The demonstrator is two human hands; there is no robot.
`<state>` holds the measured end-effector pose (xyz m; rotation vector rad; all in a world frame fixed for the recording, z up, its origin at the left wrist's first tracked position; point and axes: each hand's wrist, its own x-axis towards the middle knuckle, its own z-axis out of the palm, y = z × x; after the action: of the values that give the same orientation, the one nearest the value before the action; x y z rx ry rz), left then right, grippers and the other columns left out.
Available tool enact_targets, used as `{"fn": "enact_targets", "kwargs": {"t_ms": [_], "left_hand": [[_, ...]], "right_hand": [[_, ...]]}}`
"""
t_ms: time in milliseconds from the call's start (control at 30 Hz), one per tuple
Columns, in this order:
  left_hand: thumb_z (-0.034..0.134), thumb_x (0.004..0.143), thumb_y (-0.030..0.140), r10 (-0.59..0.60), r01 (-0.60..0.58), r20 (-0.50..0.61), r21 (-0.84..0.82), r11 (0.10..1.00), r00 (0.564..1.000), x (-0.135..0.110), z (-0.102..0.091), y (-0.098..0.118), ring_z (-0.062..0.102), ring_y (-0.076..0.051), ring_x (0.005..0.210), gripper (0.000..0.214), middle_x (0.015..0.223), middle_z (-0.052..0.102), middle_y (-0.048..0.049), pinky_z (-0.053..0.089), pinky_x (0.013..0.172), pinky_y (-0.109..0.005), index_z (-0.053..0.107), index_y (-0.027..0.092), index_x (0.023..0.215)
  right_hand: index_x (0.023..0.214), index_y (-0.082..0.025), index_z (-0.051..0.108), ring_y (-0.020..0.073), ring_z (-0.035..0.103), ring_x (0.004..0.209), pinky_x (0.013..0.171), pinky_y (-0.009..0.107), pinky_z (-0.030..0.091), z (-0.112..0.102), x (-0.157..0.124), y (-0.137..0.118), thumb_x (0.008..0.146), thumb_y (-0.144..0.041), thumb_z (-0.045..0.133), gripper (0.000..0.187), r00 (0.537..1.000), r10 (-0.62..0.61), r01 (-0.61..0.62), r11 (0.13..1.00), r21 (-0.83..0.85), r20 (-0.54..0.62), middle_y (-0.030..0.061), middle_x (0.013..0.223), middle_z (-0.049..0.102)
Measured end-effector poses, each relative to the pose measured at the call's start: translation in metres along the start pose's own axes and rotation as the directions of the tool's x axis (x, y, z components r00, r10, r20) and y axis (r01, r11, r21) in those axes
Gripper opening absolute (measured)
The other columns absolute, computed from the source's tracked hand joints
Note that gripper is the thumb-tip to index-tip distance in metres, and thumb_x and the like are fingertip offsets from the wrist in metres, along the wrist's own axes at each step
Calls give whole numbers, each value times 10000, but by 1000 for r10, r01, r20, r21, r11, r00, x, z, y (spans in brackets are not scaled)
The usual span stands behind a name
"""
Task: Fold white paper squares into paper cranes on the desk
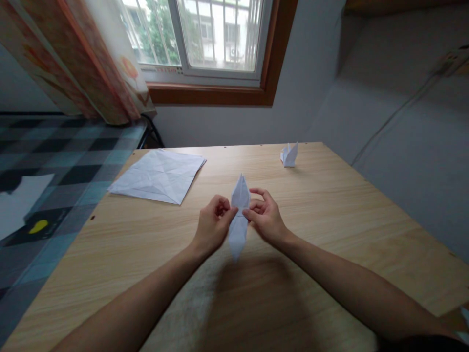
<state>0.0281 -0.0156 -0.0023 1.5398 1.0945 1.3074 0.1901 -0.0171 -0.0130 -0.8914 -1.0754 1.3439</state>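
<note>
A narrow, diamond-shaped piece of folded white paper [239, 221] is held up over the middle of the wooden table [330, 220]. My left hand [212, 226] pinches its left side at the waist, fingers curled closed. My right hand [264, 215] pinches the right side at the same height, thumb and forefinger together, the other fingers bent above. The paper's points stick out above and below my fingers.
A creased flat white paper sheet [159, 175] lies at the table's far left. A small finished folded paper figure [289, 155] stands near the far edge. A bed with a checked cover [54, 161] adjoins the table's left side; a grey wall runs along the right.
</note>
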Motion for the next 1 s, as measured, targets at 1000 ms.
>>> {"fn": "enact_targets", "kwargs": {"t_ms": [1000], "left_hand": [[713, 727, 300, -155, 153, 17, -278, 948, 988, 6, -2, 5, 450, -79, 474, 241, 545, 528, 85, 327, 479, -192, 509, 208, 816]], "right_hand": [[920, -241, 658, 155, 598, 737, 664, 284, 505, 1, -2, 2, 772, -212, 637, 152, 983, -143, 160, 973, -165, 111, 2, 829, 650]]}}
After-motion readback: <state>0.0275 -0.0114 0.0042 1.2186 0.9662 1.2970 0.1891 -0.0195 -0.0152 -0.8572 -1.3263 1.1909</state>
